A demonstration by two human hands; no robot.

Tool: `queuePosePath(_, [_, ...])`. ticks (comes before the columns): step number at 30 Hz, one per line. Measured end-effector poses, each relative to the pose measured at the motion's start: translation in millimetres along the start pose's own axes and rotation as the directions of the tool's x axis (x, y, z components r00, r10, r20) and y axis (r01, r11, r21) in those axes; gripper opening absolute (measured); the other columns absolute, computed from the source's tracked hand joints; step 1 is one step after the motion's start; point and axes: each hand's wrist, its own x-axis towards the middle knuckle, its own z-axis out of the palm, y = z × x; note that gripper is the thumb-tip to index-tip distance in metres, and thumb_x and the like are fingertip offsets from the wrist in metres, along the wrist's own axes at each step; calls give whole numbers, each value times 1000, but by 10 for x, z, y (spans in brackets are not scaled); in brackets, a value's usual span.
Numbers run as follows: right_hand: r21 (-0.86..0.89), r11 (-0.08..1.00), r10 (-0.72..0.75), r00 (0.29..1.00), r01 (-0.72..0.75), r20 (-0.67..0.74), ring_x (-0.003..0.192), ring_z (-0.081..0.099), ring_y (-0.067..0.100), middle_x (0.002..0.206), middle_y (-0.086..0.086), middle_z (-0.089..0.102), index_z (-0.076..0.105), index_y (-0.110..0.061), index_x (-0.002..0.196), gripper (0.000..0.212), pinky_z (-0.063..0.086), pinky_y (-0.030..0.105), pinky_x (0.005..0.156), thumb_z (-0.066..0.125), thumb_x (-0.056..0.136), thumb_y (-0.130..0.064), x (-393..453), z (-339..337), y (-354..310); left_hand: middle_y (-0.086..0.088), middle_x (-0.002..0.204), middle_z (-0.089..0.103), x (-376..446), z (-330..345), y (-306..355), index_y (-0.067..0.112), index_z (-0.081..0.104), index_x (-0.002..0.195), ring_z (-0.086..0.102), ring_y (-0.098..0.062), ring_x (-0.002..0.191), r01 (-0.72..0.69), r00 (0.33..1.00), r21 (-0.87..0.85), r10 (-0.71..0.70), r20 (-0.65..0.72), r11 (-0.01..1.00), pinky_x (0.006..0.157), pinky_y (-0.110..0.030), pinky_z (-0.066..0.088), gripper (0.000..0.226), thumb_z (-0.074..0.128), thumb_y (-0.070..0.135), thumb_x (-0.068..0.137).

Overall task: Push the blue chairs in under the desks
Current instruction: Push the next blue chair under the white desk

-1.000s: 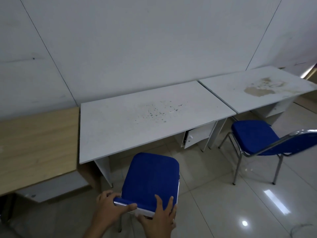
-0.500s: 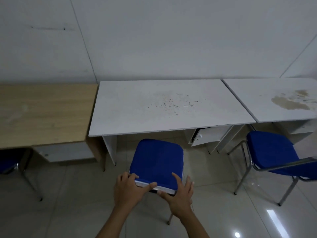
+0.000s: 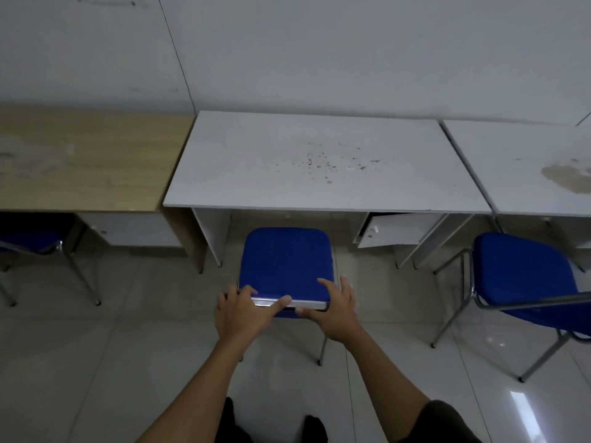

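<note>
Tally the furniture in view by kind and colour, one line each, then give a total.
Blue padded chairs with metal legs: 3, middle, right, left, partly cut off
White desks: 2, middle, right
Light wood desk: 1
Total: 6

Blue cloth chair (image 3: 284, 260), shiny metal frame; matt speckled white desk (image 3: 319, 164); wood-grain desk (image 3: 86, 161); glossy tile floor (image 3: 399, 372).

We lose the left chair (image 3: 28, 238) under the wooden desk (image 3: 83, 161) and frame edge. Right chair (image 3: 527, 279) and right desk (image 3: 524, 167) are cropped too
</note>
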Motion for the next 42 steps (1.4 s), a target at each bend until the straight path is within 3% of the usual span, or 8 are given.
queuePosePath(3, [77,988,134,991,-134,-3,156,-10,34,169,8,-14,15,-34,161,119,17,58,122,76,68,-76,-61,30,-85,0,132,47,35,-37,-30,31,54,132,45,-24,127,78,994,-121,-68,86,990,96,-42,50,119,51,109,42])
queuePosePath(6, [180,957,235,972,-227,-22,155,-7,40,168,6,-14,9,-35,161,125,23,58,119,75,65,-79,-149,150,-134,-11,150,33,39,-19,-129,30,35,151,38,-32,140,171,978,-225,-137,157,959,107,-51,49,140,63,104,36])
queuePosePath(10, [254,948,211,976,-192,-48,152,-7,42,165,6,-12,18,-39,157,119,28,59,117,82,63,-74,-57,196,-110,-11,146,33,162,-33,-108,27,34,147,41,-31,135,207,965,-315,-140,223,926,108,-51,48,145,67,102,27])
queuePosePath(15, [300,939,198,978,-170,-66,151,1,39,163,4,-9,25,-40,154,113,31,54,116,85,62,-69,200,101,-209,-11,147,30,418,-91,48,29,33,147,37,-33,137,212,964,-342,-138,227,916,107,-49,47,135,71,93,33])
queuePosePath(20, [293,937,216,974,-189,-63,151,5,38,164,7,-6,28,-37,154,110,33,53,115,86,65,-67,597,-59,-399,-12,148,29,840,-116,205,29,31,148,40,-34,135,208,966,-340,-139,217,917,107,-50,48,120,82,83,53])
queuePosePath(28, [291,935,231,970,-202,-69,151,5,38,163,4,-5,28,-40,153,111,31,54,117,87,63,-68,1331,-212,-613,-15,156,23,1528,-185,486,29,29,152,37,-37,141,226,963,-366,-151,223,903,110,-52,46,122,82,82,55])
queuePosePath(34, [301,931,233,970,-205,-62,152,2,37,163,5,-5,28,-41,152,110,30,55,118,87,63,-67,1852,-321,-777,-14,155,25,2035,-263,681,30,31,151,41,-36,139,231,963,-387,-155,219,893,110,-51,48,139,73,93,35])
queuePosePath(42, [263,937,253,966,-230,-56,152,1,37,164,2,-6,27,-41,152,112,30,58,118,85,62,-71,2490,-470,-1002,-14,153,31,2674,-308,880,28,30,151,46,-34,136,201,971,-356,-136,198,913,105,-47,51,133,75,94,44])
